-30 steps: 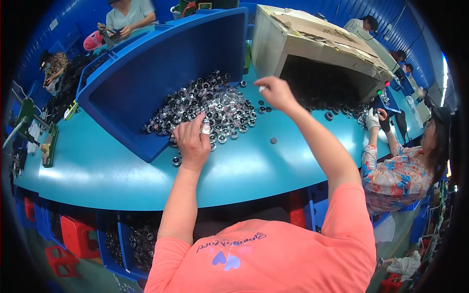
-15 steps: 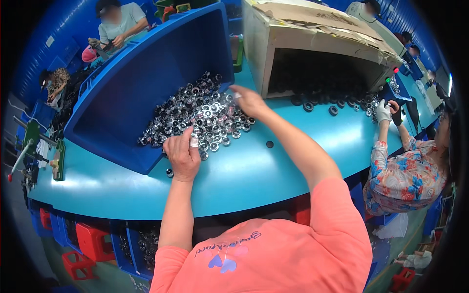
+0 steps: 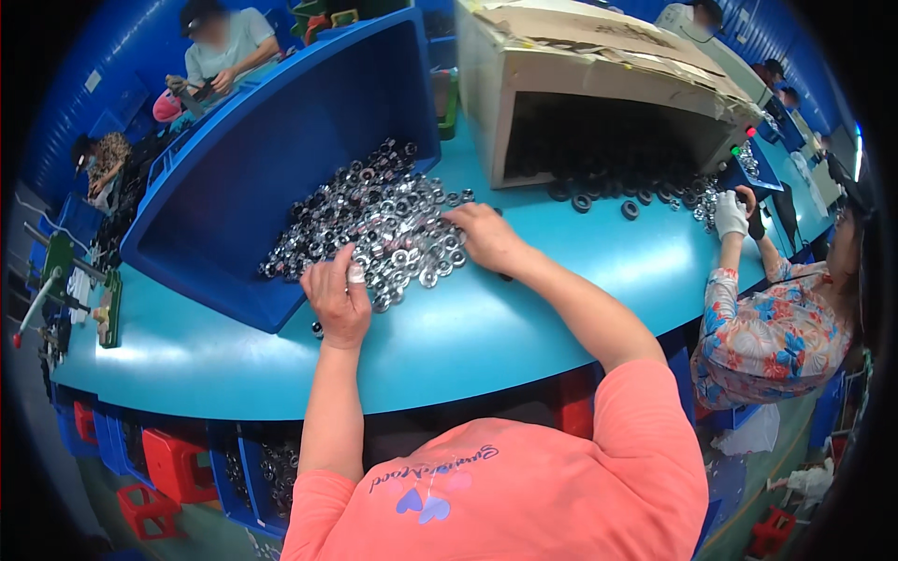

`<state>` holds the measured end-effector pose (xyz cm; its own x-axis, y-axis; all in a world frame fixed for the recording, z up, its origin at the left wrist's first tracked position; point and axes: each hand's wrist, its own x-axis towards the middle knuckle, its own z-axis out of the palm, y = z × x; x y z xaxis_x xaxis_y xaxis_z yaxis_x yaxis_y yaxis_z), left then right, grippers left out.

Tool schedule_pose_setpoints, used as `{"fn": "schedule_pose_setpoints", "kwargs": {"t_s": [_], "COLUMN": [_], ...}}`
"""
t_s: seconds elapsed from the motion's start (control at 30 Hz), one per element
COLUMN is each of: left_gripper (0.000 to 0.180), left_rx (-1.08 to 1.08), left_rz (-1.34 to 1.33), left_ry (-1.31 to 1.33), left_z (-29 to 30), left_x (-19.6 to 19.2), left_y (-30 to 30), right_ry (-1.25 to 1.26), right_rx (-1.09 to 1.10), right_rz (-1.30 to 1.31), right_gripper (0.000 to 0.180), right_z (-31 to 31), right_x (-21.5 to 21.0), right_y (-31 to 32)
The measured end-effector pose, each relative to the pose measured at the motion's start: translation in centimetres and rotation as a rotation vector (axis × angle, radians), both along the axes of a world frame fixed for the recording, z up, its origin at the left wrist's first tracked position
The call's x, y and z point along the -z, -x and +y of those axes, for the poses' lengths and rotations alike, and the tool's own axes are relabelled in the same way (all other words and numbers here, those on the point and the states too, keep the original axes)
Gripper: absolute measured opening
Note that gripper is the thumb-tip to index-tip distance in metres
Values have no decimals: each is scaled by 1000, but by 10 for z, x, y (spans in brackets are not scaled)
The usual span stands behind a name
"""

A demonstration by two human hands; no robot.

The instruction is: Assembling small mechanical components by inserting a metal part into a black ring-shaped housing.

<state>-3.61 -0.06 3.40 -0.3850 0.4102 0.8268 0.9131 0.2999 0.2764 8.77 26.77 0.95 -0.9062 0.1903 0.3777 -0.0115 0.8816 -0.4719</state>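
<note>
Pile of shiny round pieces [image 3: 398, 222] in the head view spreads from the tilted blue bin [image 3: 224, 210] onto the turquoise tabletop [image 3: 496, 327], well in from its near edge. The left hand [image 3: 337, 304], fingers bent and slightly apart, has the pile ahead and rightward; the right hand [image 3: 489, 239], fingers close together, has it leftward, both equally near, though I cannot tell whether either grips a piece

Glossy metallic-looking pieces [image 3: 400, 213], smooth plastic bin [image 3: 224, 201]
</note>
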Motion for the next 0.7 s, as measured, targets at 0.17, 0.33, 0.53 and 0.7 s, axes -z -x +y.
{"fn": "schedule_pose_setpoints", "kwargs": {"t_s": [0.17,0.33,0.53,0.7], "left_gripper": [27,29,37,35], "left_rx": [0,117,375,412], "left_rz": [28,29,168,173], "left_ry": [18,8,165,250], "left_z": [0,14,34,36], "left_x": [-3,-12,-12,3], "left_y": [-5,-21,-49,-45], "right_ry": [23,-34,-236,-250], "right_rx": [117,459,623,666], "right_rz": [326,321,-111,-31], "right_gripper": [26,22,28,35], "right_z": [29,124,198,248], "right_x": [-27,-27,-44,-30], "right_y": [-9,-6,71,129]}}
